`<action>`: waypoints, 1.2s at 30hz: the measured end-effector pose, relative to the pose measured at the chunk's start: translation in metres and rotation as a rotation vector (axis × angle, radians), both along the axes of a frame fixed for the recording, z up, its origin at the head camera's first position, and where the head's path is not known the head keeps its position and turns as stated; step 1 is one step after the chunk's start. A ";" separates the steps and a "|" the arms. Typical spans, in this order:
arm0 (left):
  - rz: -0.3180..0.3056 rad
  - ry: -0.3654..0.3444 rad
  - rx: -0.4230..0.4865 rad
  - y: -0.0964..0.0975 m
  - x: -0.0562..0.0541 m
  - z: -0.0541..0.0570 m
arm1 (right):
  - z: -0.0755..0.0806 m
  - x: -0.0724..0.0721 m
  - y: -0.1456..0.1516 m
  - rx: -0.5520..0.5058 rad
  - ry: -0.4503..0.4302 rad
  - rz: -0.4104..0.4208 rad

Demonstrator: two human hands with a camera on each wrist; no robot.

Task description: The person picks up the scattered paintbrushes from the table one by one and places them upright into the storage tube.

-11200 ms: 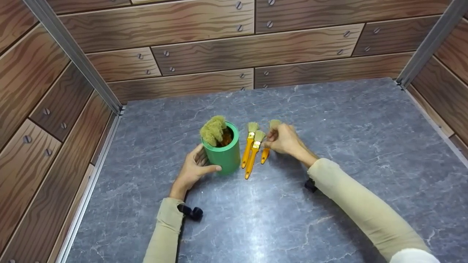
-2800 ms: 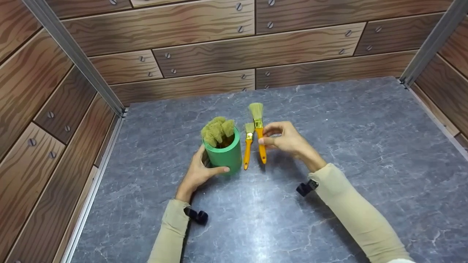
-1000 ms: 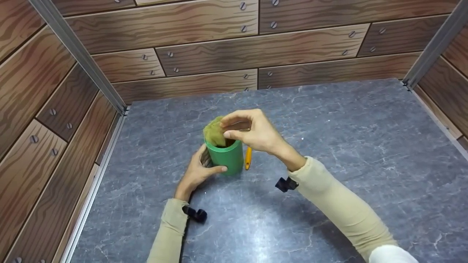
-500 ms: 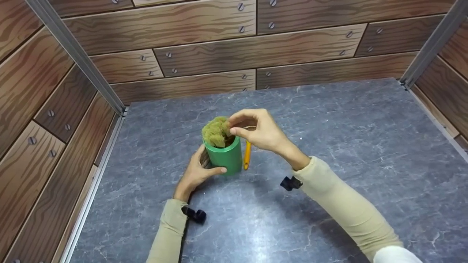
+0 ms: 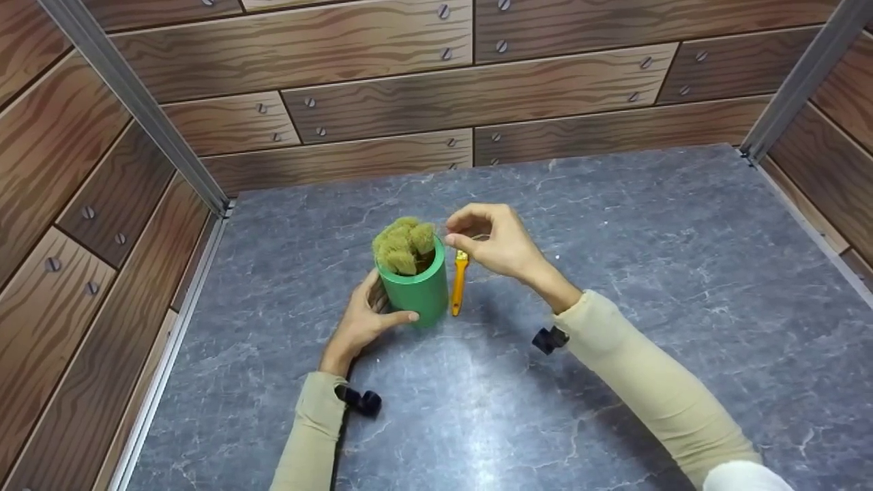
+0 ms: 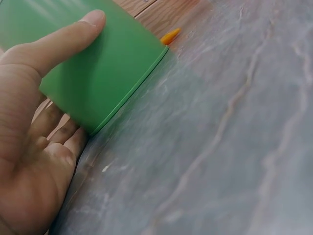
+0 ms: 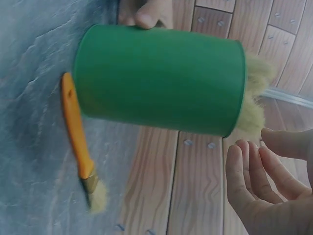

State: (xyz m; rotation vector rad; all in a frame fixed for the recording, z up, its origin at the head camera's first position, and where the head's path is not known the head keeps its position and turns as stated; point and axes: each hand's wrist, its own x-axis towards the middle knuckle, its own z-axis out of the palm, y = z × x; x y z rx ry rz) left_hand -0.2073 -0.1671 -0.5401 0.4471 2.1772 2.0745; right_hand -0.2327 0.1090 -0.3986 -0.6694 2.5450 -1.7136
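A green cylindrical cup stands upright on the grey marbled table, with several paintbrushes in it, bristles up. My left hand holds the cup from the left; in the left wrist view its thumb lies along the wall and the other fingers reach round behind. Just right of the rim hovers my right hand, fingers loosely bent and nothing between them. One paintbrush with an orange handle lies flat beside the cup, partly below the right hand; its bristles show in the right wrist view.
Wood-patterned panels enclose the table at the back and both sides, with metal strips at the corners. A small black wrist camera sits at the left cuff, another camera at the right.
Two paintbrushes beside the cup have gone into it, one after the other, leaving one on the table. My right hand has released the latest and drawn back rightward. The left hand stays on the cup.
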 end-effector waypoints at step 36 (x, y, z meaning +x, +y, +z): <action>0.001 -0.027 0.018 -0.001 0.001 -0.001 | -0.090 -0.035 -0.005 0.373 -0.254 -0.220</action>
